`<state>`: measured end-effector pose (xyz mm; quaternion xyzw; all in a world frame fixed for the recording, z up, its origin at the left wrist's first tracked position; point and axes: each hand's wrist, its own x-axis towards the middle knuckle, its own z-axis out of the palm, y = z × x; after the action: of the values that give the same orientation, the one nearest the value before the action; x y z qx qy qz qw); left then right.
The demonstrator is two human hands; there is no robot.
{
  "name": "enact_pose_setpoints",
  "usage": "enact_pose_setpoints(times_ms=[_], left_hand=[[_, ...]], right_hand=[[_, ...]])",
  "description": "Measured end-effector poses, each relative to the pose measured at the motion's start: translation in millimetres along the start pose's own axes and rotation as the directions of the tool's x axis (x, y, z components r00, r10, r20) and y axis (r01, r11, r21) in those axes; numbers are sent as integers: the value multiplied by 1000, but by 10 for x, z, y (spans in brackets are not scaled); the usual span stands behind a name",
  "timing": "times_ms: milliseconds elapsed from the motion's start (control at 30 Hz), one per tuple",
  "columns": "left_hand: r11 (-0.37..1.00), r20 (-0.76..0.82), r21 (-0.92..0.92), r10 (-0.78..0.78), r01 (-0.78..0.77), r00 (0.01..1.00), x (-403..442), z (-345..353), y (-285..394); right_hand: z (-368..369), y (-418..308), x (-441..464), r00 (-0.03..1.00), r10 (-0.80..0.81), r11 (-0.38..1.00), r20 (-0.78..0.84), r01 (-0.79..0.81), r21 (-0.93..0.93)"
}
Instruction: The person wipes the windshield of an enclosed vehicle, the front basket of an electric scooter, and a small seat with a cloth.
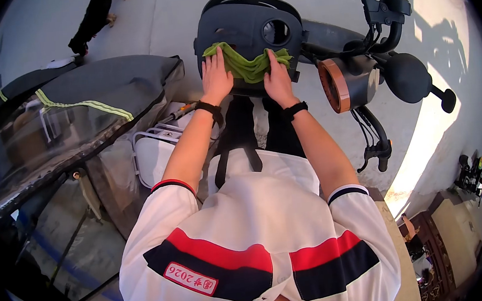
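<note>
A green cloth [249,68] lies draped over the lower edge of a dark grey plastic box-like part [243,19], sagging between my hands. This part has a round dark opening [276,31] at its right side. My left hand [216,78] pins the cloth's left end, its fingers nearly straight and resting on it. At the other end, my right hand [278,79] grips the cloth, fingers pointing up along the edge. Both wrists wear black bands. Beneath the cloth, the part's surface is hidden.
On the right are a copper-rimmed round lamp [334,86], a black rounded mirror [407,78] and handlebars with brake levers [379,10]. A grey cover with a clear panel [101,85] stands left, beside a white folded frame [154,153]. Another person's dark-clothed leg [92,20] shows top left.
</note>
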<state>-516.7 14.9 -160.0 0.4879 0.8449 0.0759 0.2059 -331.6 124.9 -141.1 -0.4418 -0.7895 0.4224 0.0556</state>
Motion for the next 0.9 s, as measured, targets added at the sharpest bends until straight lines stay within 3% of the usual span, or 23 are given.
enact_pose_setpoints(times_ms=[200, 367, 500, 700, 900], left_hand=[[988, -100, -123, -102, 89, 990, 186, 9, -78], [995, -146, -96, 19, -34, 989, 513, 47, 71], [997, -22, -43, 56, -56, 998, 748, 10, 301], [927, 109, -109, 371, -360, 922, 885, 109, 525], [934, 117, -100, 353, -342, 928, 648, 118, 533]], right_hand=[[37, 29, 34, 996, -51, 998, 77, 48, 41], [-9, 165, -64, 998, -4, 987, 66, -6, 159], [-63, 263, -206, 995, 74, 980, 68, -85, 180], [-10, 440, -286, 999, 37, 983, -9, -35, 179], [-21, 430, -270, 999, 49, 984, -15, -45, 175]])
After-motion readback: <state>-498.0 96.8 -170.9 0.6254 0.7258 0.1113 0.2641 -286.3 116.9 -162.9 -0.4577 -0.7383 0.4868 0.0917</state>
